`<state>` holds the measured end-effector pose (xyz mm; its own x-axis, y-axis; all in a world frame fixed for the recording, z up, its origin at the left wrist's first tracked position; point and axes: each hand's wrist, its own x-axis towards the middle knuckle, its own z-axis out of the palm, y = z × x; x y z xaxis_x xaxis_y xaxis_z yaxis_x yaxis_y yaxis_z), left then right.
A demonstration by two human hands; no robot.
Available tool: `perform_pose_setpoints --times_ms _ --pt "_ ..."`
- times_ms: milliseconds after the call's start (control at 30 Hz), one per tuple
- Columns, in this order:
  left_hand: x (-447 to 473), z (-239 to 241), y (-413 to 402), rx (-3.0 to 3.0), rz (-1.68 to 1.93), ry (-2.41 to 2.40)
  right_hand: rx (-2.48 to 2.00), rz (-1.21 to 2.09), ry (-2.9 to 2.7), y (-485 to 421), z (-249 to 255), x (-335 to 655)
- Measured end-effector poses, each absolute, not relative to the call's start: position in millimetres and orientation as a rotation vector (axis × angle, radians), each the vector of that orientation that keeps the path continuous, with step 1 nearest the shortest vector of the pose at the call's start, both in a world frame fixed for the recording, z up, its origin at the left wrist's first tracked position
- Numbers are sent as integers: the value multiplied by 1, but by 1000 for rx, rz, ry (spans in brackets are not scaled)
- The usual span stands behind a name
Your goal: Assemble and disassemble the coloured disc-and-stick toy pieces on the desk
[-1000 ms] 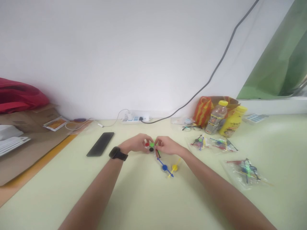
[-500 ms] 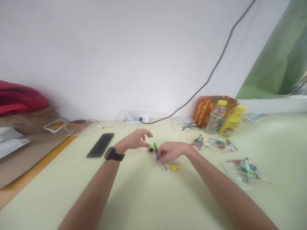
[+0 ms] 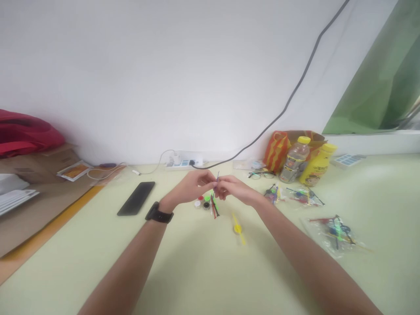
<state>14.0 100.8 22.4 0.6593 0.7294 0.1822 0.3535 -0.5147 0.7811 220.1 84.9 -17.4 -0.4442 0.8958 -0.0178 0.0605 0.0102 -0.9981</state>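
My left hand [image 3: 193,188], with a black watch on its wrist, meets my right hand [image 3: 234,189] above the table. Both are closed in a pinch around a thin blue-purple plastic stick [image 3: 218,176], whose upper tip pokes up between the fingertips. Its lower part is mostly hidden by the fingers. Just below lie several small round pieces, among them a white one [image 3: 197,204] and a black one [image 3: 206,205]. Beside them rest loose sticks [image 3: 215,211] in red, black, white and green. Nearer to me lies a yellow disc with a stick through it [image 3: 238,229].
Clear bags of coloured parts [image 3: 337,234] lie on the right. A phone [image 3: 136,198] is at left. Behind are glasses [image 3: 262,175], a clear bottle [image 3: 295,159], a yellow bottle [image 3: 317,166], a striped bag [image 3: 276,151] and a power strip [image 3: 183,163]. A cardboard box [image 3: 36,164] stands far left.
My right hand has lifted the blue stick from beside the other sticks, and my left hand has closed in to pinch it too. The yellow piece has turned from lying crosswise to nearly lengthwise.
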Motion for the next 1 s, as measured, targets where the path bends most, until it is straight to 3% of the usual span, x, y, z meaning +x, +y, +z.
perform_pose_setpoints --times_ms 300,767,1000 --pt "14 23 101 2126 670 834 -1027 1385 -1595 88 -33 205" --pt "-33 45 111 2147 683 1125 -1596 850 -1943 100 -62 224" --pt "-54 -19 87 2242 664 1232 -1653 752 -2054 74 -36 236"
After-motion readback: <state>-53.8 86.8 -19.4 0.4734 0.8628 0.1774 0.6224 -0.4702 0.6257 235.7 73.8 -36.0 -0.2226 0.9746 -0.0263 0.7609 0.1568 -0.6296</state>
